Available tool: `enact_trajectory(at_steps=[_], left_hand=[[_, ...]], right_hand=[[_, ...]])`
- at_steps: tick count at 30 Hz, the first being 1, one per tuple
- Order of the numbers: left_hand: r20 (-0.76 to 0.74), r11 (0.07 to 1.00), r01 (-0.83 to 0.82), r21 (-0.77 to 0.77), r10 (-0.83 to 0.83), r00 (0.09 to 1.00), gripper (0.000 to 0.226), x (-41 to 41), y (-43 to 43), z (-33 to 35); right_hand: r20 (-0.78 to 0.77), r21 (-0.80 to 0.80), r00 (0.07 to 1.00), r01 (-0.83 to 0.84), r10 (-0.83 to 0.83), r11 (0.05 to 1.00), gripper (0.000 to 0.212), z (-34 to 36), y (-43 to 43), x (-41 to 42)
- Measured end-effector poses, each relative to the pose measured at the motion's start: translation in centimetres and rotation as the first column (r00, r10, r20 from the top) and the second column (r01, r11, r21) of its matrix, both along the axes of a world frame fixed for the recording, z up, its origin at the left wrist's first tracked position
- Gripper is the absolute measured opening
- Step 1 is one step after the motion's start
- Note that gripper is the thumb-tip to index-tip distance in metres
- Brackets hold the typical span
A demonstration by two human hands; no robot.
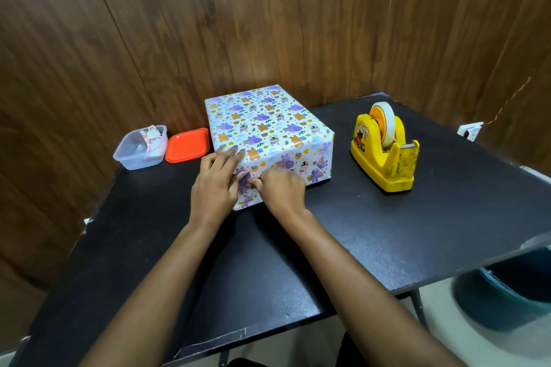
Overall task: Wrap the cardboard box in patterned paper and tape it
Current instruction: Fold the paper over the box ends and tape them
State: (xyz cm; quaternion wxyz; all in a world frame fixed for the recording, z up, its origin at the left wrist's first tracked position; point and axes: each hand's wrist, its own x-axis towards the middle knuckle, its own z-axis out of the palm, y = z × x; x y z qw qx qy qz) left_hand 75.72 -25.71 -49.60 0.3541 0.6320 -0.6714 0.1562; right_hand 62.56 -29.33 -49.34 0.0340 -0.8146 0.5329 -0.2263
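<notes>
Beneath the cardboard box (262,119), a black table (387,247). Patterned paper (286,158) over every visible face. Right of box, well apart: yellow tape dispenser (384,155). Against box's near face: left hand (215,185) flat, fingers straight, pressing; right hand (283,191) curled at the fold, grip hidden. Likely risk: fold springing open if pressure eased before taping.

Head-worn camera looks down, closely (wide-angle), onto the table (387,232).

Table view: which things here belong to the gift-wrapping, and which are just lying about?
In the job: the paper-covered box, the yellow tape dispenser, the left hand and right hand on the box's near side.
Lying about: the clear tub, the orange lid, the blue bin beside the table.
</notes>
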Motion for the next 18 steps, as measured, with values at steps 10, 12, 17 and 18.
enact_trajectory(at_steps=[10, 12, 17, 18], left_hand=[[-0.007, 1.0, -0.009, 0.011, 0.009, 1.0, 0.046, 0.13, -0.05, -0.09], [-0.008, 1.0, -0.009, 0.016, 0.009, 1.0, 0.046, 0.1, -0.14, 0.01], [-0.019, 1.0, -0.007, 0.013, 0.007, 1.0, 0.047, 0.03, -0.04, 0.15], [-0.02, 1.0, -0.005, 0.015, 0.005, 1.0, 0.047, 0.09, -0.06, 0.27]], right_hand=[[0.034, 0.06, 0.999, -0.009, 0.007, 0.998, 0.038, -0.4, 0.76, 0.91], [0.047, 0.068, 0.999, -0.004, 0.001, 0.998, 0.037, -0.23, 0.73, 0.89], [0.049, 0.092, 0.999, 0.002, -0.007, 0.996, 0.04, -0.52, 0.61, 0.84], [0.047, 0.088, 0.999, 0.004, -0.009, 0.996, 0.041, -0.42, 0.41, 0.84]])
